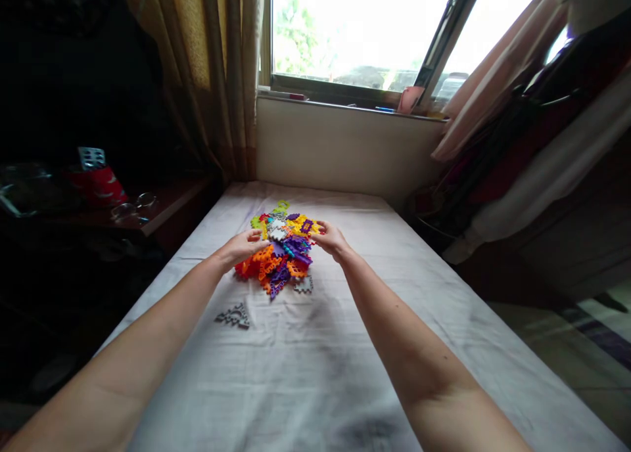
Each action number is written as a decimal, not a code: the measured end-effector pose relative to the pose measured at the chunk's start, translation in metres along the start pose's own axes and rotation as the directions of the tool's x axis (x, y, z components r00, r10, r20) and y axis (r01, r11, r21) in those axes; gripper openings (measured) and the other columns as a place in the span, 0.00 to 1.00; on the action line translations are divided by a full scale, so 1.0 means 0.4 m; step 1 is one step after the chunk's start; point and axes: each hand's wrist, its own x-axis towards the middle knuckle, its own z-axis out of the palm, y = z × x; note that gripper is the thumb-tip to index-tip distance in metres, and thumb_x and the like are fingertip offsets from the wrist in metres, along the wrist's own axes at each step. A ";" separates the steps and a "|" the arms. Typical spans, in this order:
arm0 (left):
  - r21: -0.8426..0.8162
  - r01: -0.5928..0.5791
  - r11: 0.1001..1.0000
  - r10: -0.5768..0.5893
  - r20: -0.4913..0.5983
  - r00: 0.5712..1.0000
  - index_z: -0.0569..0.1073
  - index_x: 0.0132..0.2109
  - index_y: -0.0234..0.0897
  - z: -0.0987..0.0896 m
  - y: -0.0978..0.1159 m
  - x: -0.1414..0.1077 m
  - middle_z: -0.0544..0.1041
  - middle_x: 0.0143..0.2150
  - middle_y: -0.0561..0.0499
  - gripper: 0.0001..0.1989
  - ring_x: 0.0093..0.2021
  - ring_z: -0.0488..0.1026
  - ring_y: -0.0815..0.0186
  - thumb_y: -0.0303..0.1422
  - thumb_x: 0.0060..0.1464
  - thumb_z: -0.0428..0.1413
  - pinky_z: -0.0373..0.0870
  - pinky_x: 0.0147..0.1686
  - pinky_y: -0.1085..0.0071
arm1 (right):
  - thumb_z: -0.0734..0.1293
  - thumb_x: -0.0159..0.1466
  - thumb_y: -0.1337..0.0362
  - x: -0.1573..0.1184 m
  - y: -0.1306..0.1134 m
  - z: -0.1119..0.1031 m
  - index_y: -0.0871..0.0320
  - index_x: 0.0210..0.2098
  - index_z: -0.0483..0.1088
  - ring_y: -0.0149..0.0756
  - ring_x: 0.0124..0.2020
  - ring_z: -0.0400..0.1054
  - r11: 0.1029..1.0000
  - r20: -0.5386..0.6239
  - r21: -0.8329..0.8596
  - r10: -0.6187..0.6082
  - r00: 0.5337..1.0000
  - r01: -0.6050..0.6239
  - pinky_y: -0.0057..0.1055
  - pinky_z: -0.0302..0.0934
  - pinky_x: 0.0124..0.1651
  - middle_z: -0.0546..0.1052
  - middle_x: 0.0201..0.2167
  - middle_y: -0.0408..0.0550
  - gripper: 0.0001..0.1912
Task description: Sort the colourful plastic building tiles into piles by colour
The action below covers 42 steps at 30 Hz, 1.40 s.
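Note:
A heap of colourful interlocking plastic pieces (277,249) lies on the white sheet, in orange, purple, yellow, red, green and grey, many with notched edges. My left hand (242,247) is at the heap's left side, fingers apart, above red and orange pieces. On the opposite side is my right hand (331,238), its curved fingers spread beside the yellow pieces (298,225). Whether the fingertips touch any piece is hard to tell. A grey triangular piece (234,316) sits by itself on the sheet, nearer to me than the heap.
The sheet (296,386) covers a flat bed-like surface below a window (359,35). At left, a dark side table (170,205) holds glasses (134,206) and a red container (101,186). Clothes (537,143) hang at right. A pink cup (410,100) stands on the sill.

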 end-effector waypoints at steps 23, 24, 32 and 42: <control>0.526 -0.218 0.822 0.418 -0.298 0.858 0.79 0.43 0.43 -0.040 -0.224 -0.044 0.83 0.45 0.47 0.21 0.48 0.78 0.57 0.48 0.62 0.46 0.71 0.55 0.62 | 0.59 0.68 0.41 0.259 0.062 0.108 0.48 0.63 0.68 0.54 0.66 0.61 0.895 0.058 -0.430 0.155 0.986 -0.115 0.58 0.53 0.65 0.71 0.63 0.54 0.30; 0.546 -0.199 0.814 0.431 -0.337 0.837 0.78 0.45 0.42 -0.039 -0.225 -0.041 0.82 0.46 0.45 0.21 0.50 0.77 0.56 0.48 0.62 0.46 0.70 0.57 0.60 | 0.60 0.68 0.42 0.260 0.048 0.124 0.47 0.61 0.70 0.53 0.65 0.63 0.902 0.105 -0.427 0.122 0.987 -0.066 0.57 0.54 0.65 0.72 0.62 0.52 0.28; 0.599 0.005 0.800 0.227 -0.311 0.923 0.67 0.65 0.36 -0.016 -0.261 -0.017 0.71 0.65 0.37 0.31 0.66 0.66 0.49 0.50 0.64 0.42 0.55 0.67 0.43 | 0.70 0.61 0.60 0.085 -0.022 0.154 0.45 0.57 0.75 0.50 0.67 0.60 0.872 0.396 -0.208 -0.339 0.853 0.443 0.55 0.51 0.68 0.74 0.61 0.45 0.23; 0.476 -0.219 0.851 0.326 -0.153 0.933 0.69 0.64 0.38 -0.017 -0.251 -0.027 0.70 0.67 0.41 0.31 0.67 0.65 0.55 0.52 0.63 0.45 0.60 0.68 0.55 | 0.65 0.66 0.61 0.170 -0.058 0.101 0.50 0.48 0.79 0.39 0.52 0.75 0.934 0.418 0.022 -0.332 0.846 0.356 0.37 0.65 0.58 0.81 0.50 0.44 0.15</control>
